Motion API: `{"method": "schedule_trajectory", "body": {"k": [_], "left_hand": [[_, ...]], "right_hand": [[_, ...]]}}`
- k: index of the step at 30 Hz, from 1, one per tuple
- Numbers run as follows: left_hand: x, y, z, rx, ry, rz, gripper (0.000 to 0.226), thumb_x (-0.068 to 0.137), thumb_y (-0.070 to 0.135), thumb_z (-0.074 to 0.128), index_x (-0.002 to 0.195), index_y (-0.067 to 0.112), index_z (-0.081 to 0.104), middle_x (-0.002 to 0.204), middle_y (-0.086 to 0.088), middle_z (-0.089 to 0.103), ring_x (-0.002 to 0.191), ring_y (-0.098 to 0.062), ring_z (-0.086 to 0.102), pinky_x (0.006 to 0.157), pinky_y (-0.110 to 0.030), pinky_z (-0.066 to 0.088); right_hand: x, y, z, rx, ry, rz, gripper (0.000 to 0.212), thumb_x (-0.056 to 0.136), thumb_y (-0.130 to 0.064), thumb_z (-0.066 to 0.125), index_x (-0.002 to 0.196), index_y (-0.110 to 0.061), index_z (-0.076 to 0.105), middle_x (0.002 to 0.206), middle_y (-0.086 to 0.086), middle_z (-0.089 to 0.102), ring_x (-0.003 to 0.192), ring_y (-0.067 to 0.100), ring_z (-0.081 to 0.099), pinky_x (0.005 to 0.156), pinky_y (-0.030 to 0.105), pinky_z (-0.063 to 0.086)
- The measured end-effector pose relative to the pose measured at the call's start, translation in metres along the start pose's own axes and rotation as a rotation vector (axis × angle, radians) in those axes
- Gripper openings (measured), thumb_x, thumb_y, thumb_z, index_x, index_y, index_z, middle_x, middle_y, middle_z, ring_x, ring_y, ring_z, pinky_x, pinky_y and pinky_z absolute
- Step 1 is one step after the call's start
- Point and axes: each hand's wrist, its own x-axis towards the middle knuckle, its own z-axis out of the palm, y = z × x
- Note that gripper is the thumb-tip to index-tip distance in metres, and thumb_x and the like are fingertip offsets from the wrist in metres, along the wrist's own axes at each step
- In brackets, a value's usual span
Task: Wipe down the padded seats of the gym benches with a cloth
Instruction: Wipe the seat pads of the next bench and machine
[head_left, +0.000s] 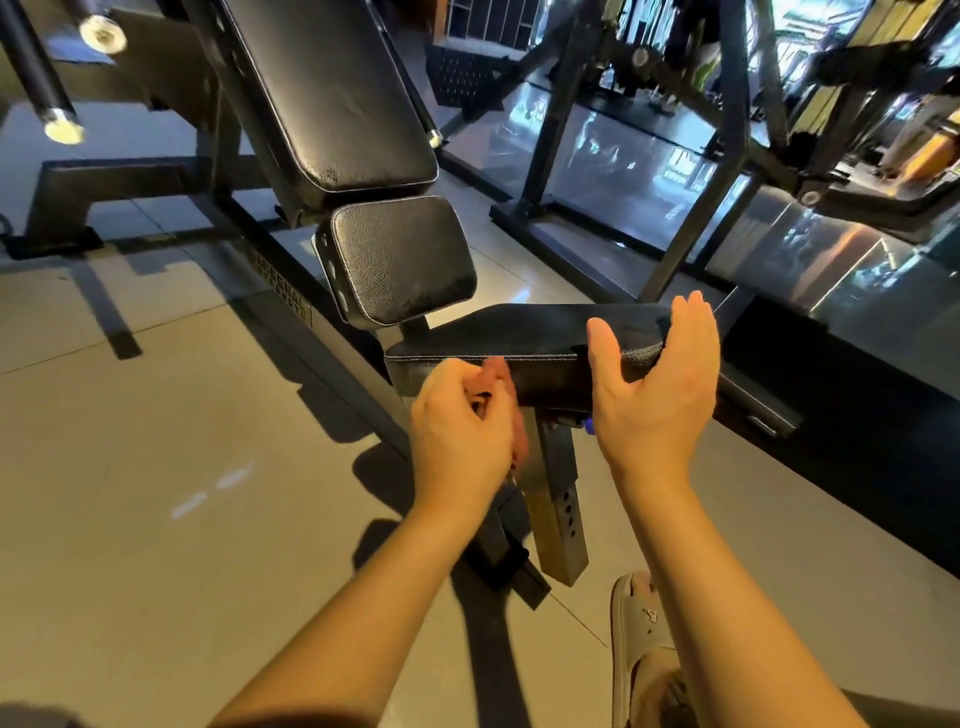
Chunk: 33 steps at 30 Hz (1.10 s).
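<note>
As we look down on the gym bench, our left hand (460, 421) curls its fingers round a bunched reddish cloth (497, 370), which sits against the front edge of the flat black seat pad (519, 332), near its left corner. Our right hand (660, 384) is spread wide and holds nothing, thumb out and fingers straight, palm turned to the left, at the pad's right end; whether it touches the pad we cannot tell. Beyond the seat pad a smaller black pad (400, 260) tilts upward, and above it the long backrest (332, 93) slopes away. Under the seat a grey steel post (558, 499) with a row of holes runs down to the pale tiled floor (156, 415). A foot in a grey slipper (641, 629) stands beside our right forearm.
</note>
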Motion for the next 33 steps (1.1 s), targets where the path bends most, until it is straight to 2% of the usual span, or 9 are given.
{"method": "schedule_trajectory", "body": {"k": [3,6,10,13,16,20,24,28,33], "left_hand": [[0.039,-0.039,-0.015,0.094,0.109,-0.216,0.015,0.097,0.021,0.064,0.085,0.017,0.058,0.078,0.01,0.056,0.072,-0.002,0.055,0.063,-0.009,0.043],[0.053,-0.053,-0.023,0.139,0.135,-0.336,0.013,0.1,0.024,0.061,0.089,0.016,0.058,0.079,0.007,0.056,0.083,-0.015,0.061,0.055,-0.013,0.036],[0.01,-0.004,-0.008,0.008,0.064,-0.145,0.021,0.103,0.032,0.057,0.087,0.02,0.058,0.079,0.01,0.058,0.078,-0.002,0.062,0.061,-0.005,0.043],[-0.011,0.009,0.0,0.011,-0.031,0.021,0.015,0.099,0.027,0.063,0.087,0.024,0.056,0.084,0.013,0.056,0.085,0.004,0.057,0.066,-0.011,0.046],[0.017,-0.016,-0.005,0.08,0.022,-0.026,0.013,0.097,0.027,0.064,0.087,0.024,0.056,0.087,0.012,0.058,0.084,-0.004,0.058,0.065,-0.014,0.043],[0.043,-0.028,-0.019,0.135,0.089,-0.229,0.013,0.1,0.022,0.061,0.089,0.016,0.057,0.076,0.014,0.05,0.07,-0.003,0.051,0.058,-0.001,0.038],[0.008,0.004,-0.005,-0.013,-0.007,-0.057,0.017,0.102,0.03,0.06,0.087,0.02,0.058,0.082,0.011,0.058,0.08,0.001,0.06,0.066,-0.003,0.042],[0.009,-0.004,-0.001,0.067,-0.027,0.094,0.013,0.097,0.022,0.064,0.09,0.025,0.053,0.09,0.015,0.054,0.089,0.007,0.055,0.074,-0.001,0.04],[0.045,-0.042,-0.02,0.203,0.058,-0.239,0.01,0.1,0.021,0.06,0.091,0.018,0.057,0.082,0.011,0.052,0.08,-0.007,0.053,0.054,-0.011,0.035]], "right_hand": [[-0.002,-0.001,-0.001,-0.011,0.007,-0.011,0.084,0.089,-0.07,0.05,0.144,-0.006,0.047,0.157,0.008,0.043,0.151,0.021,0.029,0.124,0.042,0.028],[-0.001,-0.002,-0.002,-0.01,-0.01,-0.003,0.084,0.09,-0.07,0.049,0.142,-0.005,0.049,0.155,0.009,0.045,0.151,0.021,0.03,0.123,0.046,0.03],[-0.002,-0.005,-0.002,-0.007,0.001,0.007,0.081,0.092,-0.065,0.051,0.146,-0.005,0.047,0.157,0.009,0.043,0.152,0.022,0.029,0.124,0.044,0.027],[-0.002,-0.003,-0.001,-0.01,0.023,0.006,0.078,0.093,-0.063,0.052,0.143,-0.004,0.049,0.154,0.01,0.047,0.15,0.022,0.031,0.123,0.044,0.029],[-0.002,-0.002,0.0,0.013,0.017,0.022,0.076,0.093,-0.063,0.051,0.141,-0.004,0.051,0.151,0.01,0.049,0.149,0.021,0.034,0.121,0.045,0.031],[-0.004,-0.007,-0.002,0.002,0.033,0.029,0.075,0.093,-0.055,0.058,0.148,-0.004,0.046,0.158,0.01,0.042,0.151,0.024,0.03,0.125,0.039,0.024],[-0.005,-0.009,-0.002,0.022,0.039,0.03,0.074,0.093,-0.052,0.057,0.148,-0.004,0.047,0.158,0.01,0.042,0.151,0.024,0.03,0.124,0.038,0.023],[-0.005,-0.008,-0.002,0.021,0.035,0.032,0.072,0.094,-0.051,0.057,0.147,-0.003,0.047,0.158,0.01,0.042,0.151,0.024,0.03,0.124,0.037,0.023],[-0.005,-0.011,-0.005,0.007,0.008,0.047,0.068,0.097,-0.046,0.064,0.148,-0.005,0.046,0.159,0.009,0.04,0.152,0.024,0.028,0.125,0.043,0.025]]}}
